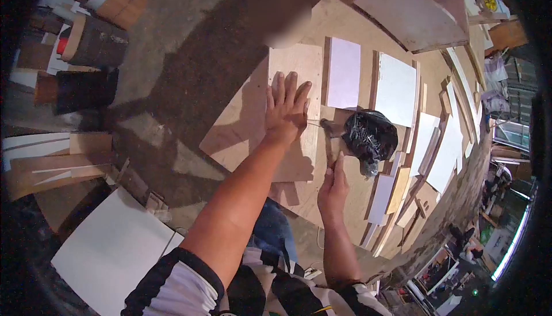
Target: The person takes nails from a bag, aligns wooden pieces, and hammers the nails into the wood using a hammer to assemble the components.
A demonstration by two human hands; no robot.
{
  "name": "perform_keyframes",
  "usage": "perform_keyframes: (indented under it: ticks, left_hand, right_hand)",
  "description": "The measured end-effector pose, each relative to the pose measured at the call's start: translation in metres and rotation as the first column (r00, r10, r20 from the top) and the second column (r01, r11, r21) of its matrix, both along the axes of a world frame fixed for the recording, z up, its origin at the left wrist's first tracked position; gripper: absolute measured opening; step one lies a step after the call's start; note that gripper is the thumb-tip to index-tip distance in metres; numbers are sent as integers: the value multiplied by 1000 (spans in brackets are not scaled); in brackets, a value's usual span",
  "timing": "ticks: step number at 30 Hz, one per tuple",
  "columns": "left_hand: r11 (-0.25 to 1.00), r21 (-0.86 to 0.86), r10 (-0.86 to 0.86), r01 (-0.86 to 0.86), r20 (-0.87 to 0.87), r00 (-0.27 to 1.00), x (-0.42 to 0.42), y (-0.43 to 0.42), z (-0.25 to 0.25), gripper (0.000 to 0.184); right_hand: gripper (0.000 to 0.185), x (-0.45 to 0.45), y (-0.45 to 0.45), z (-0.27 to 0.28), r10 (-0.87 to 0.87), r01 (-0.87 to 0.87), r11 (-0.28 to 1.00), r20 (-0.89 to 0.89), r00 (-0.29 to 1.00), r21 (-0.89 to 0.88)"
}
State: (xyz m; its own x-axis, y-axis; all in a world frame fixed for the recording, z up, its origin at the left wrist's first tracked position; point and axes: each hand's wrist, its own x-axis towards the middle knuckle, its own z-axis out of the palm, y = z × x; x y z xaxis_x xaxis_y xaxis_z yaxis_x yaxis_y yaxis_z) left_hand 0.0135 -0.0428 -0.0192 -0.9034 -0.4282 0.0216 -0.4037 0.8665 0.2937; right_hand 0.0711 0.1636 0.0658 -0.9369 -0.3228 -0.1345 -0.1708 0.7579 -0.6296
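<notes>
My left hand (286,109) lies flat with its fingers spread on a pale plywood panel (294,60). The panel rests on a larger wooden board. To the right, my right hand (333,189) is wrapped round the wooden handle of a hammer (332,146), whose head points away from me beside the panel's edge. A black plastic bag (368,135) with many thin nails lies just right of the hammer. Past it are a pale pink panel (344,73) and a white panel (395,89).
White boards (444,155) and narrow wooden strips (399,191) lie along the right of the worktable (302,207). A curved wooden piece (411,11) stands at the far end. A large white board (115,250) and stacked offcuts (57,166) are on the left.
</notes>
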Motion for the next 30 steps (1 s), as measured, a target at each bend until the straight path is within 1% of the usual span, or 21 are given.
perform_keyframes:
  ticks: [1, 3, 4, 5, 7, 8, 10, 12, 13, 15, 17, 18, 20, 21, 22, 24, 25, 27, 29, 30]
  left_hand:
    - [999, -34, 10, -11, -14, 1000, 1, 1, -1, 51]
    - [1000, -11, -3, 3, -18, 1000, 4, -2, 1, 51]
    - [1000, 13, -16, 16, -26, 1000, 5, -2, 3, 52]
    - [1000, 13, -16, 16, -25, 1000, 5, -1, 2, 52]
    - [1000, 15, -2, 4, -147, 989, 4, -1, 1, 49]
    - [1000, 14, 1, 1, -149, 989, 4, -1, 0, 49]
    - [1000, 24, 5, -2, -135, 991, 3, -1, -1, 49]
    - [1000, 18, 7, -5, -117, 993, 5, 0, -2, 51]
    - [1000, 13, 7, -5, -100, 995, 5, 0, -4, 52]
    - [1000, -5, 7, -8, -92, 996, 5, 0, -6, 52]
    - [1000, -27, 8, -10, -91, 996, 4, 1, -6, 52]
    - [1000, -12, 6, -7, -88, 996, 4, 1, -4, 52]
    - [1000, 3, 5, -5, -81, 997, 6, 0, -3, 53]
    - [1000, 6, 7, -6, -75, 997, 6, 0, -3, 53]
    - [1000, 10, 5, -4, -71, 997, 5, 1, -2, 54]
    - [1000, 19, -3, 4, -46, 999, 4, 0, 0, 54]
    - [1000, 27, -7, 8, -16, 1000, 5, -1, 2, 55]
    - [1000, -3, -9, 9, -18, 1000, 5, -3, 0, 55]
    - [999, -30, -15, 15, -23, 1000, 6, 0, -1, 55]
    - [1000, -1, -10, 10, -21, 1000, 4, 0, 0, 55]
  right_hand:
    - [51, 2, 2, 3, -61, 63, 998, 108, 992, -11]
    - [51, 14, 20, -14, -48, 45, 994, -28, 998, -99]
    - [51, 18, 28, -15, -78, 73, 988, -35, 996, -133]
    - [52, 20, 32, -20, -74, 64, 986, -65, 995, -155]
    - [54, 24, 38, -26, -67, 42, 979, -125, 990, -197]
    - [53, 25, 38, -32, 14, -61, 987, -302, 953, -146]
    - [52, 28, 42, -46, 100, -155, 985, -469, 878, -80]
    - [57, 38, 50, -59, 4, -28, 992, -194, 981, -124]
    - [57, 31, 38, -56, 4, -29, 992, -194, 981, -126]
    - [57, 14, 14, -47, 84, -85, 996, -51, 995, -20]
    - [57, 11, 14, -41, 84, -85, 995, -33, 996, -55]
    - [56, 13, 18, -39, 46, -50, 997, -62, 997, -52]
    - [53, 19, 31, -34, -46, 44, 996, -17, 999, -76]
    - [53, 22, 32, -28, -46, 44, 996, -16, 999, -75]
    - [53, 24, 33, -20, -107, 114, 983, 55, 993, -144]
    - [53, 22, 30, -17, -162, 185, 960, 125, 979, -211]
    - [53, 19, 27, -20, -90, 81, 972, -33, 995, -220]
    - [54, 13, 18, -29, -19, -21, 977, -186, 982, -211]
    - [54, 3, 10, -41, 105, -106, 994, -15, 994, -13]
    - [51, -1, 9, -45, 118, -122, 992, -185, 976, -12]
